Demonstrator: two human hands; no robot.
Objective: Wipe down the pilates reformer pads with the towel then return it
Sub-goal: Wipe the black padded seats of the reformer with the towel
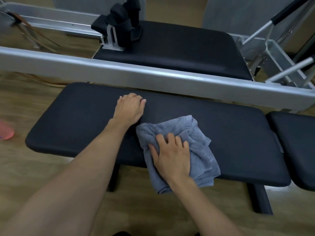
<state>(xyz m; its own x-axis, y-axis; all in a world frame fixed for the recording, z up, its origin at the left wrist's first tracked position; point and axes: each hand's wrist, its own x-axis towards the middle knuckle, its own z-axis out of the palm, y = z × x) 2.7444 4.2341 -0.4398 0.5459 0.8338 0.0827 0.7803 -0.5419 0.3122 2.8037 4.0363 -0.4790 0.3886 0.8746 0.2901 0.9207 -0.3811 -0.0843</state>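
Observation:
A long black padded bench (pixel 76 120) stretches across the middle of the head view. On its right half lies a crumpled grey-blue towel (pixel 196 133), hanging a little over the near edge. My right hand (pixel 172 155) presses flat on the towel with fingers spread and gripping its folds. Resting on the bare pad to the left of the towel is my left hand (pixel 129 108), fingers curled and holding nothing. Behind the bench lies the reformer's black carriage pad (pixel 187 48) inside a silver frame.
The reformer's silver rail (pixel 153 77) runs right behind the bench. Black shoulder rests (pixel 122 24) stand on the carriage, and a metal footbar frame (pixel 279 58) rises at right. A second black pad (pixel 296 143) adjoins the bench at right. A pink object (pixel 6 132) lies on the wood floor at left.

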